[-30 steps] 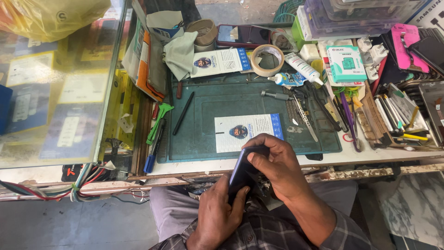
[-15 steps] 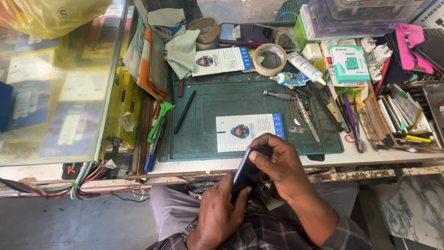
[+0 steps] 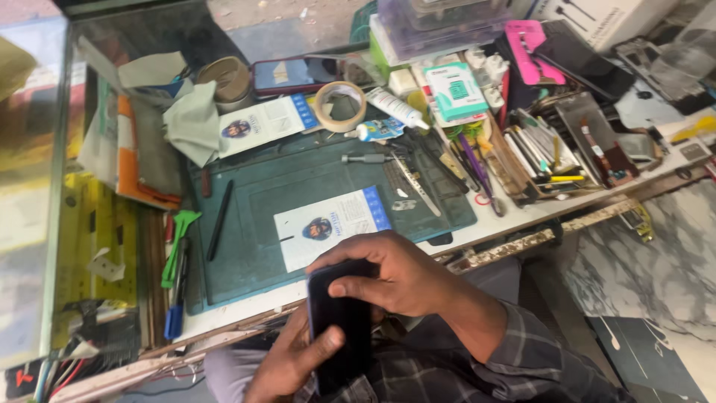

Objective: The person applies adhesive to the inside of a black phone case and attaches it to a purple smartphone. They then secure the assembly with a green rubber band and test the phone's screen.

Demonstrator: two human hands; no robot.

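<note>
Both of my hands hold a dark smartphone [image 3: 339,321] upright over my lap, just in front of the workbench edge. My right hand [image 3: 395,280] wraps over its top and right side, thumb across the black screen. From below, my left hand [image 3: 294,366] cups the phone, its thumb pressing on the lower part of the screen. Just beyond my hands, a white and blue flat packet [image 3: 332,224] lies on the green work mat [image 3: 253,209].
On the mat lie a black stylus [image 3: 220,220], tweezers [image 3: 414,183] and a screwdriver [image 3: 365,158]. Behind are a tape roll [image 3: 339,106], a glue tube [image 3: 395,107], a grey cloth [image 3: 194,123] and another phone [image 3: 294,73]. Tool clutter fills the right; a glass counter [image 3: 30,186] stands left.
The camera has tilted and swung, so the bench now looks slanted. My hands keep hold of the phone, and my left thumb now rests on the lower screen.
</note>
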